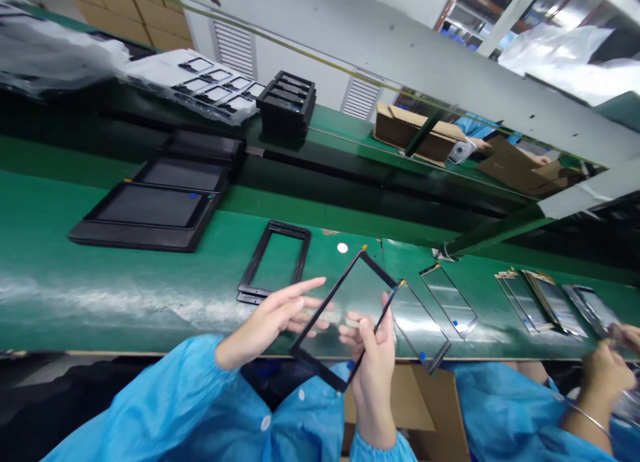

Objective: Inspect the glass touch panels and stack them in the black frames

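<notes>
My right hand grips a clear glass touch panel with a black border by its lower right edge, thumb in front and fingers behind. The panel is tilted above the green bench and has a small orange tab at its top corner. My left hand has its fingers stretched out at the panel's left edge, some showing through the glass; whether they touch it I cannot tell. Just beyond that hand lie stacked black frames. To the right of the held panel, two similar panels lie on the bench.
On the left, dark screens rest on black trays. Behind are a black slotted box and a cardboard divider box. More panels lie far right, beside a co-worker's hands. A post rises behind.
</notes>
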`<state>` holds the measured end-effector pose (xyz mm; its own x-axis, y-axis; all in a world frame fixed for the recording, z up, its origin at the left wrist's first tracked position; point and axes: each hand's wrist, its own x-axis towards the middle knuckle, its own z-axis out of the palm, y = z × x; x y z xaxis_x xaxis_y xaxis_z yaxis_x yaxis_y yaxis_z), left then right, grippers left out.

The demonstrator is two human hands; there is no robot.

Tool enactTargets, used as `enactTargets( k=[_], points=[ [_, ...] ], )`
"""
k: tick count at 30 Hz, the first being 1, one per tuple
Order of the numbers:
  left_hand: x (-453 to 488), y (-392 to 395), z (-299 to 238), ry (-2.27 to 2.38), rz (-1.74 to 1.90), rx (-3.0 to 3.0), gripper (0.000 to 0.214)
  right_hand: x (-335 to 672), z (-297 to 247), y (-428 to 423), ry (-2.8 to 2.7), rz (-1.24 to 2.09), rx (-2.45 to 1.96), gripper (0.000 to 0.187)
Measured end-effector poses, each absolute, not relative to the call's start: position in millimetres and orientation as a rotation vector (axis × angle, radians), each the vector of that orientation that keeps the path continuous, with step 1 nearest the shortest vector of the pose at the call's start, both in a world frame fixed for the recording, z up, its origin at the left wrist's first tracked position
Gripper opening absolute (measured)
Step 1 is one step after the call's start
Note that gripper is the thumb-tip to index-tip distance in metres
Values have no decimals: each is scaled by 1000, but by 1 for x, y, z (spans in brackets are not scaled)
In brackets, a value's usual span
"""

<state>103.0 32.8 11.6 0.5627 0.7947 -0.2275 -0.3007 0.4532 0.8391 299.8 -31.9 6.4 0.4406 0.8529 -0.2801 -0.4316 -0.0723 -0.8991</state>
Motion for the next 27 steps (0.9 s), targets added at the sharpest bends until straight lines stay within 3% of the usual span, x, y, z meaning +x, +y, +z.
enactTargets(
  k=[4, 10, 15, 23, 27],
  points=[
    [96, 20, 6, 838, 809, 872, 53, 296, 4, -27, -331, 1098, -1140, 103],
    [86, 25, 45, 980, 907, 1035, 45, 283, -7, -46, -278, 1194, -1130, 66],
    [83, 21, 63, 967, 920, 1078, 46, 280, -11, -56, -233, 1174, -1146, 51],
    [80, 23, 59, 1020, 936, 1147, 38, 272, -13, -58, -225, 1143, -1113, 46],
    [78, 37, 76, 1102, 884, 1540, 34, 272, -16, -58, -292, 1214, -1121, 52]
  ],
)
